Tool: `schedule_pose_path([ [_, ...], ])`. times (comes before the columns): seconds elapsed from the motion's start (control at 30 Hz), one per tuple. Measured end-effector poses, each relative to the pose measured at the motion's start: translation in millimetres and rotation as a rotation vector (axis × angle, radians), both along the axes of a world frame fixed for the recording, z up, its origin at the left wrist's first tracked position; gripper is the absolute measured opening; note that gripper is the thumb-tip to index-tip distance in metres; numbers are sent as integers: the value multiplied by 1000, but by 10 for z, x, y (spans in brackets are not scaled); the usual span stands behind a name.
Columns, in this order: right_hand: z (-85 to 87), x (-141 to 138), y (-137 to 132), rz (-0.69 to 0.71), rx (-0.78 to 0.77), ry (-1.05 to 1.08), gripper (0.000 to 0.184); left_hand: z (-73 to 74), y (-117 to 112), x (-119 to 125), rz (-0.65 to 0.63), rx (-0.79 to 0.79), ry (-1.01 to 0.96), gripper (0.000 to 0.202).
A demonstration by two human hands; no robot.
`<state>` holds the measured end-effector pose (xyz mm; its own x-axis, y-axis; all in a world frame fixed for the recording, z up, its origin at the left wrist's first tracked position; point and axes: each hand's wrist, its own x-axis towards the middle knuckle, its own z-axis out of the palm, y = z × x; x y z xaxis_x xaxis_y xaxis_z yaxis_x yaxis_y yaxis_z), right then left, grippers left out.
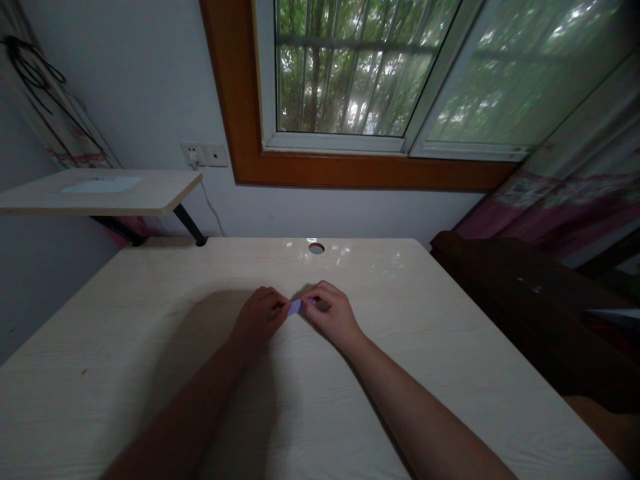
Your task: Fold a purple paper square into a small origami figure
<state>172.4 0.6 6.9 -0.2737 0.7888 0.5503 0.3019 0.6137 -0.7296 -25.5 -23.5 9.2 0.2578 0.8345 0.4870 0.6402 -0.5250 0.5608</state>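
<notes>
Between my two hands is a small piece of purple paper (295, 307), folded or narrow, above the pale wooden desk (320, 400). My left hand (261, 313) pinches its left end between thumb and fingertips. The right end is pinched by my right hand (332, 310), and a bit of purple shows past those fingertips. Both hands are closed and close together near the middle of the desk. My fingers cover the ends of the paper, so its full shape is hidden.
A raised shelf (165, 193) on black legs stands at the desk's back left, with a pale sheet (103, 185) on it. A round cable hole (316, 248) lies near the back edge. Dark wooden furniture (500, 300) borders the right side. Behind is a window (360, 80).
</notes>
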Motion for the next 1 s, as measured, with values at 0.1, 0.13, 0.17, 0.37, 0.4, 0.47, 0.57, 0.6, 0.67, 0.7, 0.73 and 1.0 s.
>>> schedule_pose_path([
  [0.1,18,23,19,-154,-42,42,8,13,0,-19,39,-35,-54,13],
  [0.13,22,35,30,-209,-61,59,8,15,2,-27,50,-51,-73,13],
  [0.17,25,47,42,-258,-80,76,8,14,4,-35,63,-69,-93,13],
  [0.37,13,74,73,-189,-142,112,14,10,16,-47,120,-162,-224,16],
  [0.4,12,65,65,-136,-140,101,14,15,14,-42,126,-176,-238,16],
  [0.47,10,45,44,-43,-131,72,14,23,14,-32,134,-198,-262,16],
  [0.57,5,26,32,17,-127,49,15,5,30,-29,122,-209,-287,14],
  [0.6,2,25,36,11,-135,52,17,-12,40,-31,113,-197,-299,13],
  [0.67,-3,29,50,-20,-165,68,19,-55,62,-35,96,-141,-314,15],
  [0.7,-4,32,58,-32,-183,79,20,-78,72,-35,90,-103,-301,19],
  [0.73,-3,36,65,-41,-198,88,22,-99,78,-34,87,-63,-272,23],
  [1.0,16,47,51,23,-217,79,25,-133,61,4,39,131,44,43],
])
